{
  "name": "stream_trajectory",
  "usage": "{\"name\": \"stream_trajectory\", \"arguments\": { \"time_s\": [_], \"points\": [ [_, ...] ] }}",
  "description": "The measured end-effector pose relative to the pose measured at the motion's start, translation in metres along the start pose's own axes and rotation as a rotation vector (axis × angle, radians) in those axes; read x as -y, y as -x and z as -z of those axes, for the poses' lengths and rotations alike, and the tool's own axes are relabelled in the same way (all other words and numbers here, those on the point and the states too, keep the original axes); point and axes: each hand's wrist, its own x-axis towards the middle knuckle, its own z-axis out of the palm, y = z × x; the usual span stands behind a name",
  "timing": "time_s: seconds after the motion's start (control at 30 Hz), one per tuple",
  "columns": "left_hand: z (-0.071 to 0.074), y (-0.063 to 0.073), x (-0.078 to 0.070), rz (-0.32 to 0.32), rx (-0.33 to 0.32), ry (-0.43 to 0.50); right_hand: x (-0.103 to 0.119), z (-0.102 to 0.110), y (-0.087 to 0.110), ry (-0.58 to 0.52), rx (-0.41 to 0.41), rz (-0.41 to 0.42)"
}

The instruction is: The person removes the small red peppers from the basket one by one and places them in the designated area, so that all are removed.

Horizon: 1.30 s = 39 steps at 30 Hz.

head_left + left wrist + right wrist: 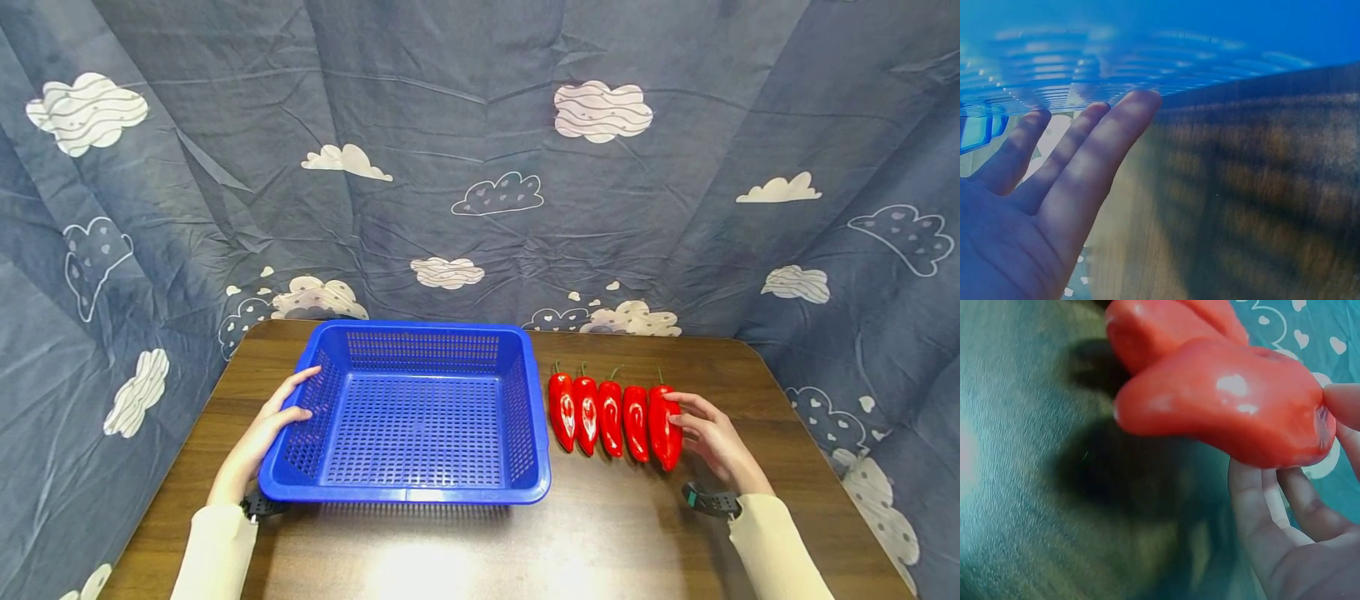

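A blue perforated plastic basket (416, 495) stands on the table at left of centre, with nothing inside it. My left hand (262, 433) holds its left side, two digits over the rim. In the left wrist view, three nearly straight fingers (1094, 159) meet the basket's outer wall (1222, 37). To the basket's right, several glossy red peppers lie side by side, stems pointing away. My right hand (720, 442) grips the rightmost red pepper (663, 433) from its right side. In the right wrist view, digits touch the stem end and lower side of that pepper (1229, 403).
The other red peppers (611, 419) fill the strip between the basket and the gripped one. All stand on a brown wooden table (600, 517). A dark cloud-patterned curtain (480, 242) hangs behind and at both sides of the table.
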Motion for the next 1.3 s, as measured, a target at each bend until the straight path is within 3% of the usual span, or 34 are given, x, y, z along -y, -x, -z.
{"name": "stream_trajectory", "arguments": {
  "time_s": [0.53, 1.13, 1.3],
  "points": [
    [0.001, 0.0, 0.001, -0.01, 0.001, 0.005, -0.012, 0.005, -0.007, 0.118, -0.088, -0.055],
    [0.001, 0.0, 0.0, -0.006, 0.004, 0.006, -0.017, 0.005, -0.014, 0.308, -0.11, -0.033],
    [0.0, 0.001, -0.002, 0.007, 0.0, 0.007, -0.018, 0.006, -0.014, 0.309, -0.119, -0.025]
  ]
}}
